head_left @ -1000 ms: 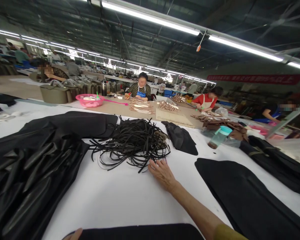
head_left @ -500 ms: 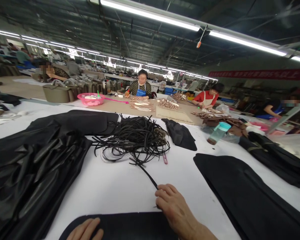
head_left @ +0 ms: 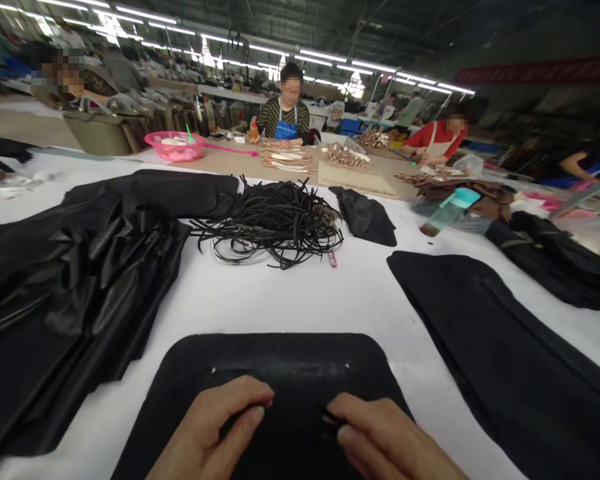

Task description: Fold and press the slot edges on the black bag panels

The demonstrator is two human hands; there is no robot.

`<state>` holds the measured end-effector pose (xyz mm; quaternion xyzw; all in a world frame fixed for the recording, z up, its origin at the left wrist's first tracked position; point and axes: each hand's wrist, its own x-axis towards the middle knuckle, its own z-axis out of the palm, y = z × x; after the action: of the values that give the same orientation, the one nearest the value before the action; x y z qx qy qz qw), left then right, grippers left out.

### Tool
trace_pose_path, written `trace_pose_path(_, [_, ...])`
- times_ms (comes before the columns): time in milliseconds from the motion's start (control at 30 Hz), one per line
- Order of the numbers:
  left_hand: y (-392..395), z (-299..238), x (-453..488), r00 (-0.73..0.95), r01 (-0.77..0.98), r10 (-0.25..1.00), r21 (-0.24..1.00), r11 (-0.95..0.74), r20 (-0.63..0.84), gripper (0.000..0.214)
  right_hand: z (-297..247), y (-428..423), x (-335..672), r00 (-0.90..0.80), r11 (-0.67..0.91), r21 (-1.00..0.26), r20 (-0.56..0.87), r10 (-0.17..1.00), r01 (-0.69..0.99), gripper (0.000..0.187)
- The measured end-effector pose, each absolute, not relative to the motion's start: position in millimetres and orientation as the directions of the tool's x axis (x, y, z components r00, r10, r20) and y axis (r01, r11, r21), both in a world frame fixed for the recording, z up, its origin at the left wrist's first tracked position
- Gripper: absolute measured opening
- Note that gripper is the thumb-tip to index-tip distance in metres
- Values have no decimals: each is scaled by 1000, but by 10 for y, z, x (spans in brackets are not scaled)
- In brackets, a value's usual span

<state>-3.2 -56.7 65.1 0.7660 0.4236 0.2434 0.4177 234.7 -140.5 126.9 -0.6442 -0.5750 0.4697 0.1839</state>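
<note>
One black panel [head_left: 280,360] lies flat on the white desk [head_left: 290,293], right at the near edge. Its long axis runs L–R across the view; it has rounded corners and two small pale marks near its far edge. Both hands sit on its near half: left hand [head_left: 215,433] toward the L, right hand [head_left: 390,443] toward the R, fingertips pointing inward at each other w/ a bare gap of panel btwn them.

Right grip is narrow: thumb and forefinger are pinched on what looks like the end of a thin black strip [head_left: 330,417]. It pokes out toward the panel's middle, roughly along the long axis. Dark on dark, so how far the strip runs can't be told. Left grip is loose, thumb apart from the fingers, holding nothing, fingertips just resting on the panel. So the strip end lies btwn the two hands, touching the R one, near but apart from the L.

Further out, a strip pile [head_left: 275,223] sits straight ahead, well apart from the panel, w/ a small pink tool [head_left: 333,259] at its near R side. L of the panel is a heap of black sheets [head_left: 80,280]; R of it, a stack of large black pieces [head_left: 505,353]. Neither touches the panel. Beyond are a small black piece [head_left: 365,217], a teal-capped bottle [head_left: 447,212] lying tilted, and a pink basin [head_left: 175,145]. Other people work at the far side.
</note>
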Motion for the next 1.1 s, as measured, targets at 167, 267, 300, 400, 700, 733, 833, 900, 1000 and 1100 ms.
trace_pose_path(167, [-636,843,51,569,313,746,930,192,-346,30,1274,-1218,2097,-248,-489,-794,-587,770,361,16])
trace_pose_path(267, [-627,853,105,570,298,692,896,328,-443,36,1148,-1139,1989,-250,-471,-802,-573,780,367,13])
trace_pose_path(300, [-628,845,119,561,307,686,886,348,-464,36,1111,-1126,1963,-244,-469,-799,-574,782,376,13])
trace_pose_path(400, [-637,832,157,581,360,657,876,321,-480,23,1028,-1112,1906,-236,-465,-793,-576,782,393,15])
trace_pose_path(700, [-498,639,-195,423,523,741,808,271,-522,36,678,-1287,2267,-107,-537,-738,-623,775,408,24])
trace_pose_path(733, [-473,585,-279,393,535,738,789,302,-548,39,628,-1325,2373,-77,-534,-737,-613,786,414,25])
trace_pose_path(833, [-416,454,-467,323,575,749,749,330,-578,45,505,-1428,2669,-1,-522,-721,-587,810,455,28])
trace_pose_path(900, [-390,398,-522,293,602,768,734,314,-569,47,459,-1467,2801,62,-498,-701,-547,835,510,29])
trace_pose_path(1000, [-365,309,-553,263,639,798,718,277,-542,52,433,-1466,2885,126,-473,-698,-488,864,538,29])
trace_pose_path(1100, [-351,184,-598,206,675,832,691,260,-515,54,403,-1430,2888,170,-489,-718,-472,865,495,29])
